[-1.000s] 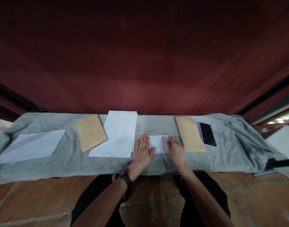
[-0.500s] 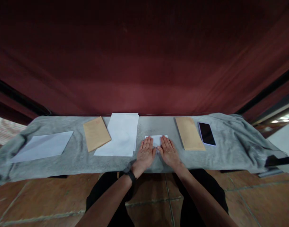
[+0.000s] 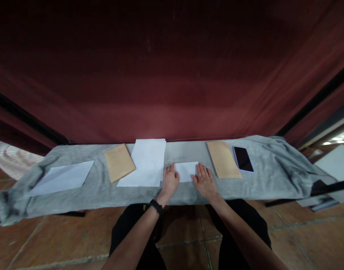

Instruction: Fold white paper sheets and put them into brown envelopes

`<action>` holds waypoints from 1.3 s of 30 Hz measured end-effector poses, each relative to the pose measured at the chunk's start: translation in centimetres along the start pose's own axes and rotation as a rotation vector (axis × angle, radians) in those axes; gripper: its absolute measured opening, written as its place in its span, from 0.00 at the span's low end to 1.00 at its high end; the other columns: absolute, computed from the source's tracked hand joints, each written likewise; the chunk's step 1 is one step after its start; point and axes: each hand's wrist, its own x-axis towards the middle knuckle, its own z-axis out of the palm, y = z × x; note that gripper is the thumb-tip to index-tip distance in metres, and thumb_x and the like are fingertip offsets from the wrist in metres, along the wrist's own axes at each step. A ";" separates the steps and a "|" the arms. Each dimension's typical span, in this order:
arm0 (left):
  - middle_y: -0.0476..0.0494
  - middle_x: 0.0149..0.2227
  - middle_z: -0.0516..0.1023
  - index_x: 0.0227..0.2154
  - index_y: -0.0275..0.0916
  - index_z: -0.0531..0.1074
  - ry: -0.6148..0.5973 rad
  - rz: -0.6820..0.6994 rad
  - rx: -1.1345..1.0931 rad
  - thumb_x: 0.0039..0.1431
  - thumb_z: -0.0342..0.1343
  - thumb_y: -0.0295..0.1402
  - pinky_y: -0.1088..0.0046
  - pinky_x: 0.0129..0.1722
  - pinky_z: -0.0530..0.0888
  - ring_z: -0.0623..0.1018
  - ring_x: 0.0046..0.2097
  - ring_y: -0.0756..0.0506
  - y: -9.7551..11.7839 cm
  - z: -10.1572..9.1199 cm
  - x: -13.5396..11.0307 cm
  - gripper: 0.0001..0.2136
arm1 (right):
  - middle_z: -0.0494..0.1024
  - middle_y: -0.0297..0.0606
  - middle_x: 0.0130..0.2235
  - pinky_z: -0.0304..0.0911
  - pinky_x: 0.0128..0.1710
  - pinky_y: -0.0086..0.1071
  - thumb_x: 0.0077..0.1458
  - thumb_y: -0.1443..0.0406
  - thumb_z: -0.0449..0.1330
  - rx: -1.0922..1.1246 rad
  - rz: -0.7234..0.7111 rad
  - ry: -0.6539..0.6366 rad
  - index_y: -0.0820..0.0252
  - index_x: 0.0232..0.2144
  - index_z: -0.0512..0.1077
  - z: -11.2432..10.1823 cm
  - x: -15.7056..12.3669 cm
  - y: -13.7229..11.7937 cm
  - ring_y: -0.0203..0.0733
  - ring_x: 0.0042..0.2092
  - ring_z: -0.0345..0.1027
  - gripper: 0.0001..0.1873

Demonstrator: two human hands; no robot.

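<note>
A small folded white sheet of paper (image 3: pixel 186 171) lies flat on the grey cloth in front of me. My left hand (image 3: pixel 170 182) rests at its left edge, fingers pointing away from me and slightly bent, thumb on the side toward the paper. At the right edge lies my right hand (image 3: pixel 205 183), flat with its fingers stretched out and the thumb reaching onto the paper. Neither hand lifts anything. Just left of my left hand is a stack of larger white sheets (image 3: pixel 147 163), spread a little out of line.
A brown envelope (image 3: pixel 119 162) overlaps the stack's left side; another brown envelope (image 3: pixel 224 159) lies right of my hands. Beside that is a phone (image 3: pixel 243 159). A white sheet (image 3: pixel 63 177) lies far left. The grey cloth (image 3: pixel 104 195) covers a narrow bench against a dark red wall (image 3: pixel 166 120).
My hands have moved apart from the middle of the folded paper to its left and right edges, uncovering more of it. The view has shifted slightly.
</note>
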 end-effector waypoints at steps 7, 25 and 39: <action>0.28 0.51 0.77 0.53 0.30 0.73 -0.011 -0.163 -0.120 0.56 0.53 0.24 0.58 0.60 0.67 0.75 0.57 0.35 0.5 0.1 3.7 0.21 | 0.59 0.57 0.69 0.48 0.67 0.51 0.71 0.55 0.44 -0.011 0.001 -0.020 0.73 0.68 0.57 0.1 0.1 -0.1 0.55 0.69 0.53 0.32; 0.43 0.31 0.79 0.34 0.36 0.73 -0.156 -0.349 -1.064 0.54 0.60 0.48 0.73 0.28 0.75 0.80 0.31 0.46 1.8 -1.0 1.7 0.17 | 0.62 0.45 0.69 0.55 0.68 0.47 0.65 0.65 0.49 0.348 -0.203 -0.037 0.59 0.70 0.55 -3.1 -0.3 -2.4 0.46 0.68 0.57 0.31; 0.49 0.34 0.79 0.61 0.38 0.65 -0.158 -0.307 -1.182 0.50 0.64 0.27 0.71 0.39 0.77 0.80 0.36 0.46 0.8 2.0 1.4 0.33 | 0.82 0.44 0.36 0.73 0.37 0.37 0.63 0.52 0.52 1.117 0.480 0.099 0.63 0.48 0.74 -2.5 1.7 -1.7 0.48 0.39 0.77 0.23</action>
